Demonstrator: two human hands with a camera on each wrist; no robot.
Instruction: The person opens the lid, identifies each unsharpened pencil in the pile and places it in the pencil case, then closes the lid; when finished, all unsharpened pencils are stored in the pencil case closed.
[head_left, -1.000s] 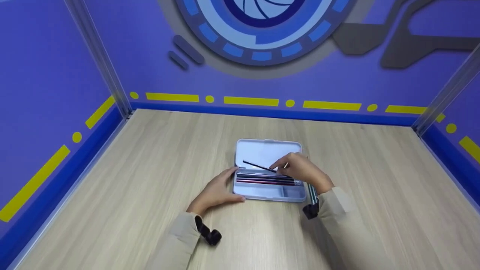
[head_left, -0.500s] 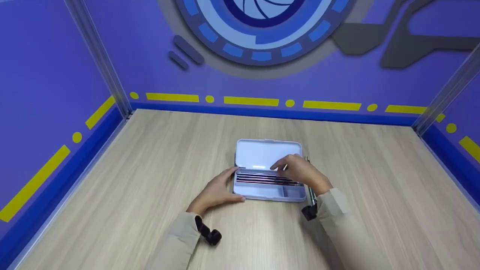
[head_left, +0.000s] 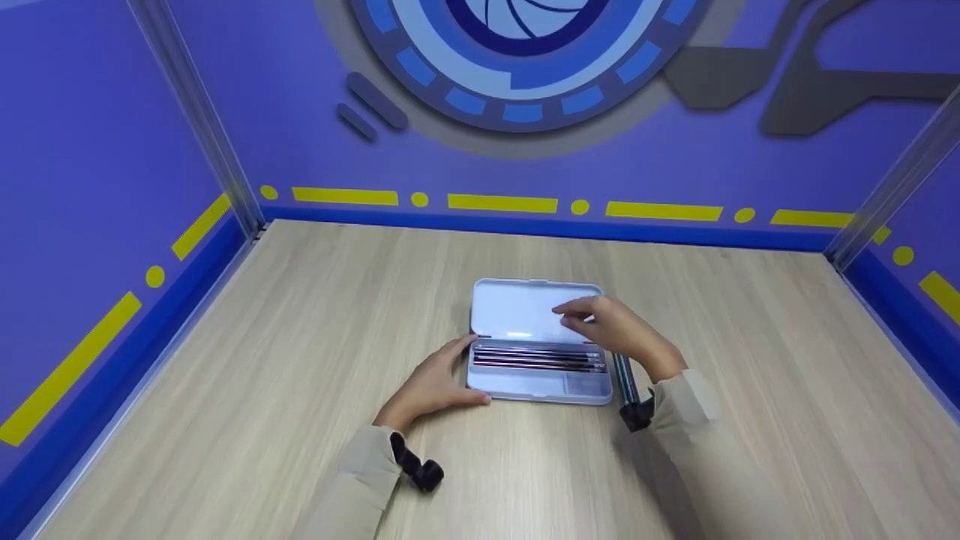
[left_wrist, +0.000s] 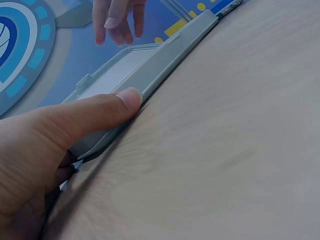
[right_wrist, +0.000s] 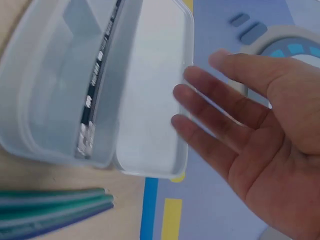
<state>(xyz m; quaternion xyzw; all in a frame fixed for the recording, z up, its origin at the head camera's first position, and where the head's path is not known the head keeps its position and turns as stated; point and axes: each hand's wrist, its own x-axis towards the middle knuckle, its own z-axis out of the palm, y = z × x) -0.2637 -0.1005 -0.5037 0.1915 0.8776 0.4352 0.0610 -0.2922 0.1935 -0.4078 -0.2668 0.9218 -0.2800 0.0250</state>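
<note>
A white pencil case lies on the table with its lid folded back. Several dark pencils lie side by side in its long rear compartment. My left hand holds the case's left end, thumb against the front wall and fingers toward the hinge side, partly hidden in the left wrist view. Above the lid's right part hovers my right hand, holding nothing, its fingers spread and loosely bent in the right wrist view.
Several green and blue striped pencils lie on the table just right of the case, partly hidden by the right wrist in the head view. The case's front section has a small divided compartment at right. Blue panels enclose the table.
My right hand has let go of a dark pencil, which now lies in the case, and has lifted away up and to the right. The left hand has stayed put.
</note>
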